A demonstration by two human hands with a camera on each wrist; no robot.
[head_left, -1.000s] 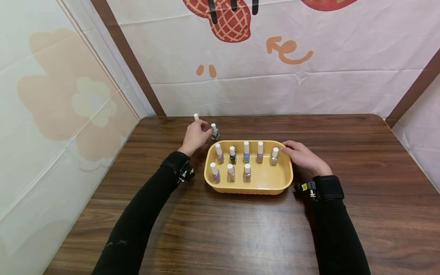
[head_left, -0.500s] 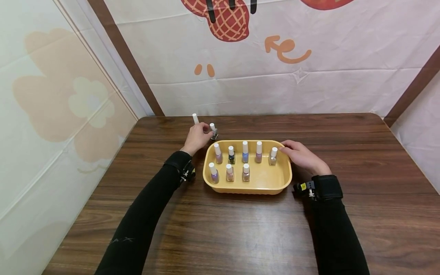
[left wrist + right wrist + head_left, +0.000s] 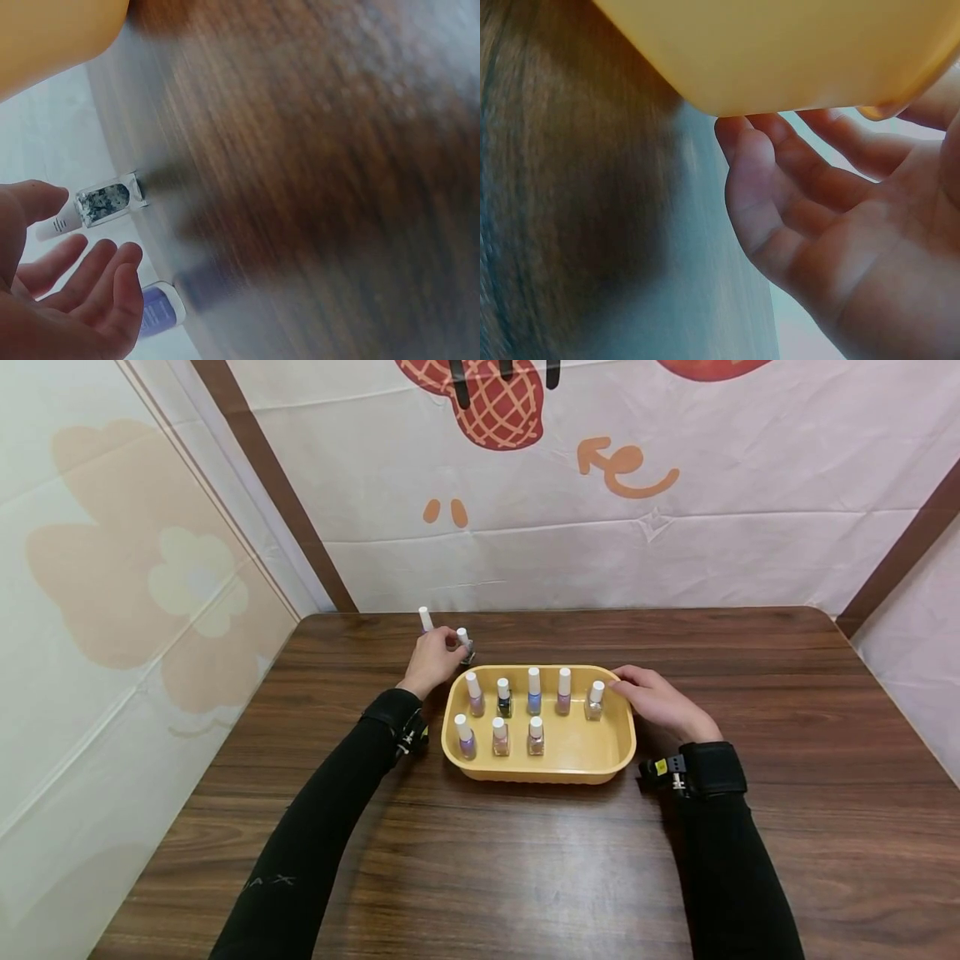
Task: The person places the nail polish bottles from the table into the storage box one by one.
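My left hand [image 3: 435, 658] reaches past the tray's left back corner. In the left wrist view its thumb and bent fingers stand either side of the white cap of a nail polish bottle with dark glitter [image 3: 105, 204], narrow gaps showing between. A purple nail polish bottle [image 3: 159, 309] stands behind the fingers, its body partly hidden. My right hand [image 3: 663, 700] grips the right back corner of a yellow tray [image 3: 592, 760], thumb at the rim and curled fingers against the outer wall [image 3: 780, 67]. Several white-capped nail polish bottles stand upright in two rows inside the tray.
The tray stands on a brown wooden table [image 3: 480, 860]. Just past the table's far edge hangs a white printed cloth [image 3: 525, 560]. Another pale cloth with a flower print [image 3: 150, 610] covers the left side.
My left hand has moved slightly right, closing in on the glitter bottle, and its fingertips now overlap that bottle more. The right hand keeps its place on the tray.
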